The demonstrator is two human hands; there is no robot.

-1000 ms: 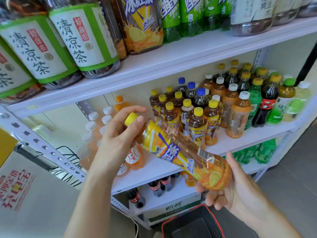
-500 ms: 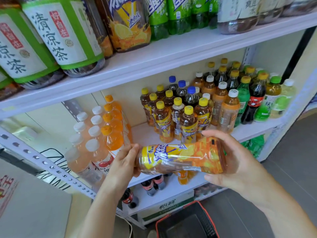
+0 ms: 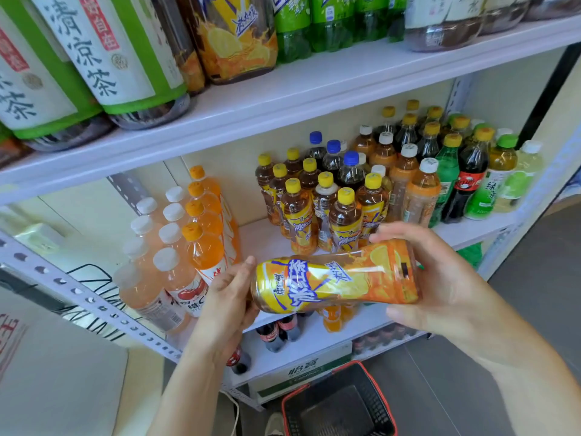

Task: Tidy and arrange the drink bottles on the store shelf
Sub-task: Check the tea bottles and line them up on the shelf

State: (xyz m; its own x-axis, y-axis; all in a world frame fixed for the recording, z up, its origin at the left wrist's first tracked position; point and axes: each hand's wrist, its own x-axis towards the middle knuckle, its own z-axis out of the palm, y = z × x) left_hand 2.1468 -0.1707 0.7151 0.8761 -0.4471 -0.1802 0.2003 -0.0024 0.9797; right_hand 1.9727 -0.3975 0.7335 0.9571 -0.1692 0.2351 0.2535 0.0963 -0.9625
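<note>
Iced-tea bottle (image 3: 336, 280) lies sideways in both hands (image 3: 224, 305) (image 3: 446, 287) before shelf gap (image 3: 264, 236).

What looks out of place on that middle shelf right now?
The iced tea bottle lies sideways off the shelf, held between the left hand and right hand. Behind it, the yellow-capped tea bottles stand in ragged rows, with a bare gap beside the orange soda row. No spills visible.

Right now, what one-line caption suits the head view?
A person's left hand and right hand hold a yellow-labelled tea bottle sideways before the middle shelf of upright drink bottles.
</note>
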